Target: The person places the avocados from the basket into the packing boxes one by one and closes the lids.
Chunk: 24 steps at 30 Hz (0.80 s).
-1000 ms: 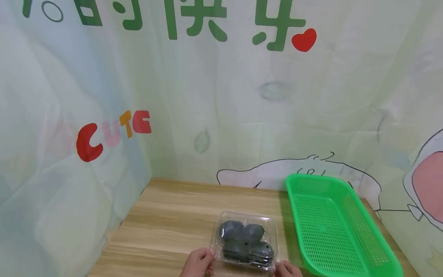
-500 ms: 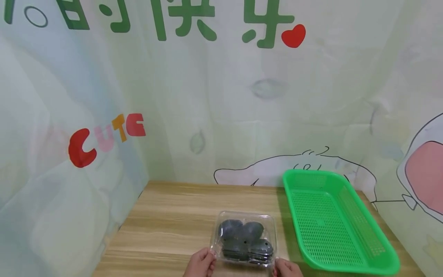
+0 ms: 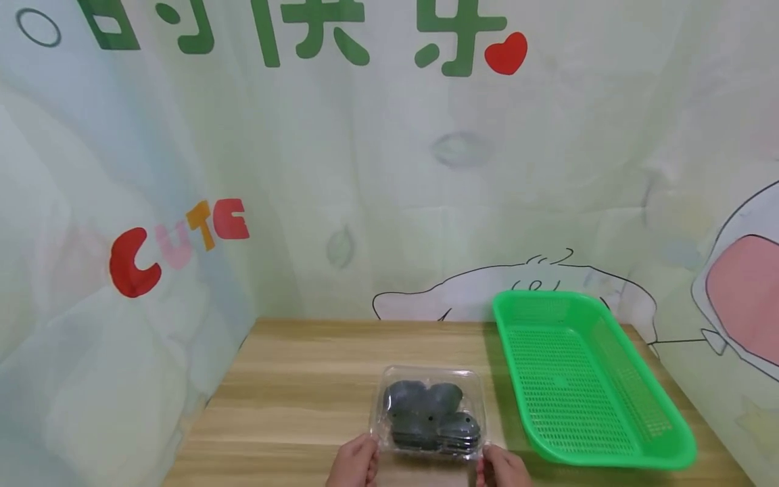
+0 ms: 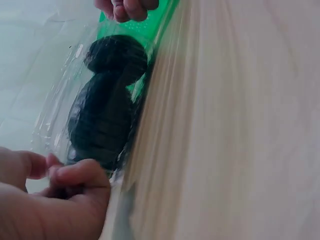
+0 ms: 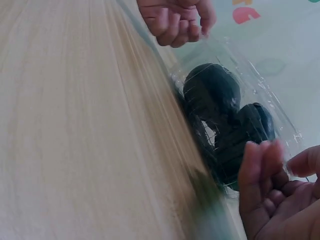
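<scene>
A clear plastic clamshell box [image 3: 429, 370] with stacks of dark, oval pieces [image 3: 420, 414] inside stands out in front of me in the head view. At its near left corner, my left hand [image 3: 355, 462] pinches the thin rim between thumb and curled fingers. My right hand [image 3: 505, 467] grips the near right corner in the same manner. From the right wrist view, the right thumb and fingertips [image 5: 262, 160] meet at the box's edge. The left wrist view shows the left thumb and index finger [image 4: 82, 172] closed on the clear plastic.
A large green slotted plastic basket [image 3: 560, 379] stands to the right of the box, near the back edge. Both rest on a wood-grain table [image 3: 286, 406]. A printed curtain [image 3: 365, 155] with cartoon figures and letters hangs behind and on the left side.
The head view has turned a little, so the curtain print and basket shift left and up. Both hands keep their hold on the box corners.
</scene>
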{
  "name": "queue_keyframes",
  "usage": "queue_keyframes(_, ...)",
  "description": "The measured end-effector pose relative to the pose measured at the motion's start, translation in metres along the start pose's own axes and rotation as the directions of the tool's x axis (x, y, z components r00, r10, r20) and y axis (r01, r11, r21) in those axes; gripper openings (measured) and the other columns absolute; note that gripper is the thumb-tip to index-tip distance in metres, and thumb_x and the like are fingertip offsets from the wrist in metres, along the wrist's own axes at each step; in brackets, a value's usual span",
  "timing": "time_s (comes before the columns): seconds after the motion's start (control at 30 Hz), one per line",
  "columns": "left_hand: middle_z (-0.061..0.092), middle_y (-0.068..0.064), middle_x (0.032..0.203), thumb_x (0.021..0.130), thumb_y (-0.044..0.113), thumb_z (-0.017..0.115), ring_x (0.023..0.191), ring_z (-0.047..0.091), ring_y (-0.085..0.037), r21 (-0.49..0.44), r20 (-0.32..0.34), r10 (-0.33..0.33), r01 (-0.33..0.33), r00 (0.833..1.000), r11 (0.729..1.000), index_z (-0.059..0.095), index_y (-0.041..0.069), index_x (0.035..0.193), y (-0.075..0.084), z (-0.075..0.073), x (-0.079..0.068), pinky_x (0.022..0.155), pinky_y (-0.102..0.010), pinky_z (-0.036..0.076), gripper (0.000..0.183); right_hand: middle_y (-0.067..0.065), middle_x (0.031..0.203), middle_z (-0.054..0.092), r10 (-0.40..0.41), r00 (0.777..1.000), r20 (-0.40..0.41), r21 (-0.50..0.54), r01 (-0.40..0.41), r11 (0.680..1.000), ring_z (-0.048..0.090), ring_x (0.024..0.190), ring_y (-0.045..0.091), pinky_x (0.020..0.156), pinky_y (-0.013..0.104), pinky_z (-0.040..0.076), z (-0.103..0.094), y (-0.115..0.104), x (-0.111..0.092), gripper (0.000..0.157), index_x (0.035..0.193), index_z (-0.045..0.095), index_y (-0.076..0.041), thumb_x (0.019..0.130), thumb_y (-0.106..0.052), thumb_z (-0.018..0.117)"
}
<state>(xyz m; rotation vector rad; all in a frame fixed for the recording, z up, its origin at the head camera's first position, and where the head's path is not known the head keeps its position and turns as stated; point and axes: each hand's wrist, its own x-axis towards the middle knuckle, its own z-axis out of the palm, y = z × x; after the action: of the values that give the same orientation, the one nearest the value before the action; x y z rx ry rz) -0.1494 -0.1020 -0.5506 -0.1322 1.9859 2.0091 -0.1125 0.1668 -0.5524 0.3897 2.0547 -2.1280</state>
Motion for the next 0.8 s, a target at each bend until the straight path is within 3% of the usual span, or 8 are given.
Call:
queue_keyframes(0.07, 0.037, 0.008, 0.053, 0.096, 0.017, 0.045, 0.043, 0.035, -0.005, -0.057, 0.014, 0.016, -0.016, 1.000, 0.998, 0.042, -0.020, 0.090, -0.001, 0.002, 0.001, 0.042, -0.017, 0.032, 0.037, -0.003, 0.057, 0.053, -0.012, 1.000, 0.001, -0.027, 0.012, 1.000, 0.053, 0.054, 0.008, 0.053, 0.021, 0.045, -0.003, 0.001, 0.000, 0.033, 0.065, 0.056, -0.009, 0.093, -0.019, 0.043)
queue_keyframes(0.17, 0.034, 0.008, 0.051, 0.096, 0.014, 0.046, 0.041, 0.032, -0.004, -0.121, 0.020, 0.032, -0.030, 0.999, 0.992, 0.039, -0.019, 0.087, -0.001, 0.007, 0.003, 0.041, -0.017, 0.030, 0.035, -0.003, 0.055, 0.050, -0.009, 1.000, -0.024, -0.088, 0.007, 0.996, 0.049, 0.052, 0.008, 0.051, 0.020, 0.042, -0.005, 0.002, -0.001, 0.033, 0.062, 0.054, -0.010, 0.092, -0.019, 0.044)
queue_keyframes(0.4, 0.035, 0.007, 0.054, 0.097, 0.018, 0.047, 0.047, 0.034, -0.006, -0.135, -0.021, -0.020, 0.017, 1.000, 0.991, 0.045, 0.007, 0.071, 0.005, 0.015, 0.005, 0.044, -0.018, 0.032, 0.028, -0.001, 0.052, 0.048, -0.046, 0.996, -0.080, -0.091, 0.039, 0.995, 0.043, 0.048, 0.009, 0.047, 0.021, 0.035, -0.004, 0.001, -0.005, 0.036, 0.061, 0.052, -0.003, 0.092, -0.021, 0.048)
queue_keyframes(0.63, 0.040, 0.005, 0.059, 0.094, 0.015, 0.046, 0.048, 0.035, -0.005, -0.162, 0.041, -0.041, 0.047, 0.998, 0.986, 0.047, 0.010, 0.069, 0.002, 0.011, 0.005, 0.043, -0.016, 0.031, 0.026, -0.002, 0.053, 0.050, 0.014, 0.994, -0.113, -0.059, -0.021, 0.998, 0.048, 0.049, 0.009, 0.048, 0.021, 0.040, -0.006, -0.002, -0.007, 0.034, 0.060, 0.055, -0.009, 0.092, -0.019, 0.047)
queue_keyframes(0.8, 0.039, 0.006, 0.059, 0.093, 0.021, 0.045, 0.048, 0.035, -0.005, -0.103, 0.085, -0.080, 0.088, 0.993, 0.991, 0.048, 0.012, 0.070, 0.004, 0.000, 0.000, 0.042, -0.016, 0.030, 0.025, -0.001, 0.057, 0.052, 0.001, 0.999, -0.035, -0.077, -0.004, 0.997, 0.049, 0.048, 0.009, 0.047, 0.020, 0.042, -0.003, -0.007, -0.005, 0.034, 0.073, 0.055, 0.011, 0.091, -0.017, 0.047)
